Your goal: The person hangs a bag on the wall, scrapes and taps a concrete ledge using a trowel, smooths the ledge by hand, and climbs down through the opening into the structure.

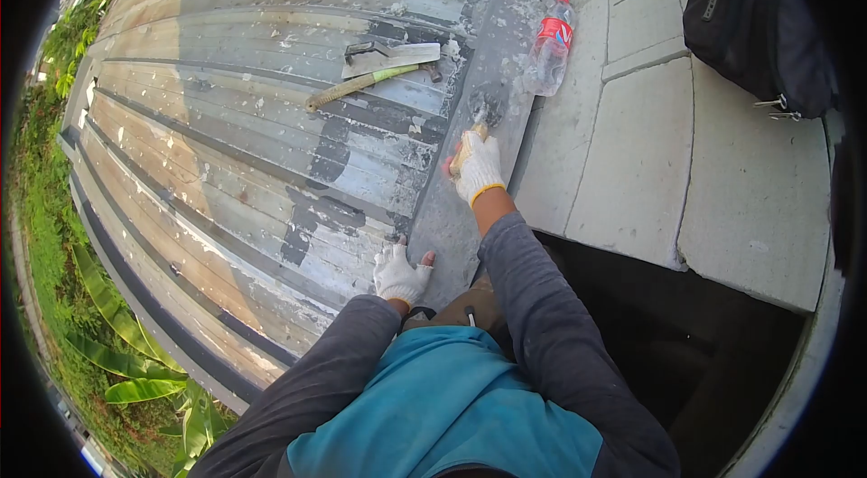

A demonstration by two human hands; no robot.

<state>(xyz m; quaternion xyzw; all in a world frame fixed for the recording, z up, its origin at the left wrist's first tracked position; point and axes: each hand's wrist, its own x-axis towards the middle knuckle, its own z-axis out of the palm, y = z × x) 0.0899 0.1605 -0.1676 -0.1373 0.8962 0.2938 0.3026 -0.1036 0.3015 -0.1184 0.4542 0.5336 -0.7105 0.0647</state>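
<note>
My right hand [476, 166], in a white glove with a yellow cuff, is closed around the handle of a wooden-handled tool [481, 129]. The tool's grey head rests against the flat grey strip [492, 53] along the roof edge; its exact kind is unclear. My left hand [401, 276], gloved in white with bare fingertips, lies spread on the metal roof beside that strip. Beyond both hands, a hammer [370, 86] with a yellow-green section on its handle lies on the roof. Touching or close to it is a flat trowel [397, 57] with a black handle.
A plastic bottle [552, 46] with a red label lies by the strip. Pale concrete slabs [632, 153] extend on the right, bearing a black backpack [759, 44]. A dark opening [668, 342] gapes close to my right arm. The corrugated roof [226, 144] drops toward greenery [54, 234].
</note>
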